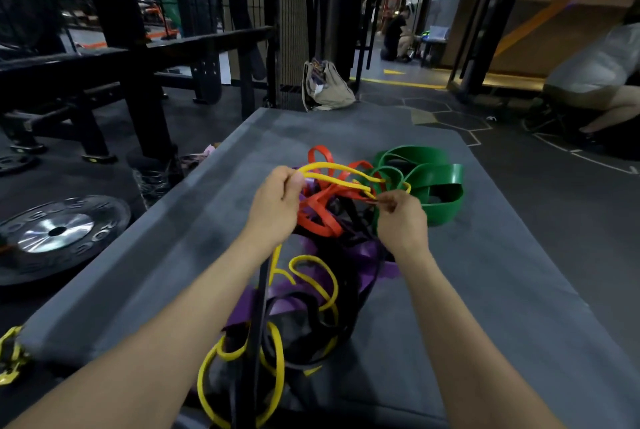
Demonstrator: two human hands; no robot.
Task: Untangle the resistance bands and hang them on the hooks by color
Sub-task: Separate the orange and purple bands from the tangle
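A tangle of resistance bands lies on a grey mat (502,290). My left hand (277,206) grips one end of a thin yellow band (339,175) stretched above the pile. Its other end is pinched by my right hand (401,217). Under that band sit red bands (317,217), with wide green bands (436,182) to the right. Purple bands (377,265), black bands (263,324) and more yellow loops (277,369) lie nearer me between my forearms. No hooks are in view.
A weight plate (55,231) lies on the floor at left beside a black rack (138,75). A beige bag (327,87) stands beyond the mat's far end. One person sits at far right (595,71), another crouches in the corridor (394,35).
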